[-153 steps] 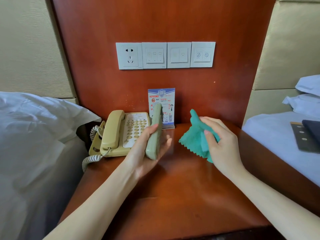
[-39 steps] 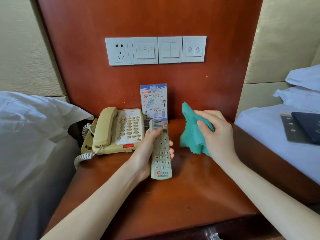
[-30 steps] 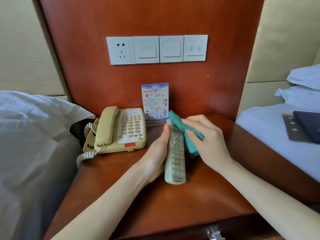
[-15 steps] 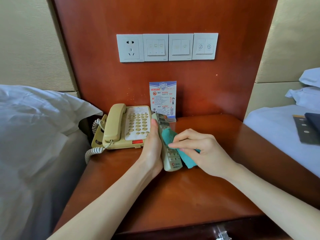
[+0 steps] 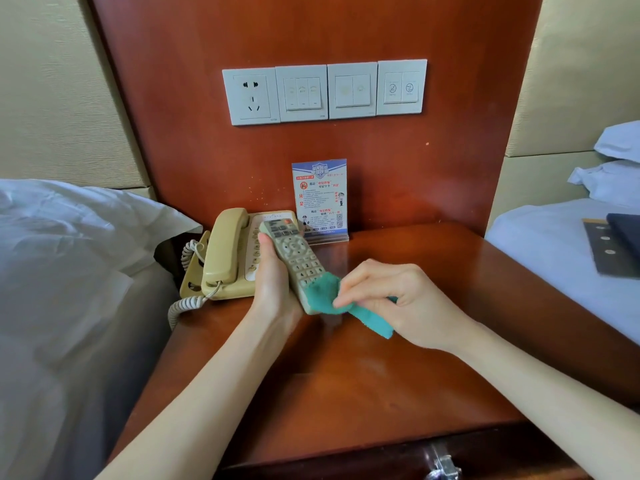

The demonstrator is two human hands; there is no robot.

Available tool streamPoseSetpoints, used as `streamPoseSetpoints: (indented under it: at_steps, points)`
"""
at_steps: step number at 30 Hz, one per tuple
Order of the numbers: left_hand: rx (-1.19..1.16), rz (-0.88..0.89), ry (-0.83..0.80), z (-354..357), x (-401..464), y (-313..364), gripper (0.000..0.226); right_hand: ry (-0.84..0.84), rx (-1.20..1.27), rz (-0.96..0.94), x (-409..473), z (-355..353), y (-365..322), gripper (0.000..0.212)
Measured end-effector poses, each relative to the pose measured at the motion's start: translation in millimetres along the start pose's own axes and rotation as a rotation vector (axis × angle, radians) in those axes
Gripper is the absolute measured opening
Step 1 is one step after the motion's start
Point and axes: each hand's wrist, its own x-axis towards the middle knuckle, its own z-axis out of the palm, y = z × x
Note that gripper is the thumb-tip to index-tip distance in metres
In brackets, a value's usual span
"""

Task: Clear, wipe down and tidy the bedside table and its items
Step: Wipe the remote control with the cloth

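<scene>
My left hand (image 5: 273, 285) grips a grey remote control (image 5: 292, 256) from its left side and holds it tilted above the reddish wooden bedside table (image 5: 363, 382), buttons facing up. My right hand (image 5: 398, 299) pinches a green cloth (image 5: 332, 299) and presses it onto the remote's lower end, which the cloth covers. A beige corded telephone (image 5: 225, 254) sits at the table's back left, partly behind the remote and my left hand. A blue-and-white info card (image 5: 319, 199) in a clear stand is upright against the back panel.
White bedding (image 5: 69, 271) borders the table on the left. A second bed (image 5: 561, 258) with a dark folder (image 5: 620, 244) lies to the right. A socket and switch plates (image 5: 323, 91) are on the wooden wall panel. A metal drawer latch (image 5: 441, 462) shows at the front edge.
The remote went from edge-on to face up. My right hand brought the cloth onto it and wiped from the top end down to the lower end.
</scene>
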Motion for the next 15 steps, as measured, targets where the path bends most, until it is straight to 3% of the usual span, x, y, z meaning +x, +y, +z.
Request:
streamPoseSetpoints:
  at_steps: [2, 5, 9, 12, 15]
  points:
    - [-0.006, 0.009, 0.006, -1.4, 1.0, 2.4, 0.059, 0.211, 0.038, 0.017, 0.0, -6.0, 4.4, 0.029]
    - [0.019, 0.064, 0.04, -4.7, 4.5, 13.6, 0.053, 0.48, -0.09, 0.149, 1.1, -21.1, 22.3, 0.028]
    - [0.059, 0.069, 0.053, -10.1, 5.1, 17.3, 0.052, 0.714, -0.269, 0.321, -2.6, -37.8, 47.7, 0.025]
    - [0.091, 0.088, 0.086, -11.1, 7.0, 14.5, 0.05, 0.748, -0.387, 0.414, -3.1, -45.1, 64.0, 0.025]
    - [0.14, 0.098, 0.128, -13.0, 8.6, 12.4, 0.047, 0.469, -0.522, 0.617, -6.6, -42.1, 86.5, 0.026]
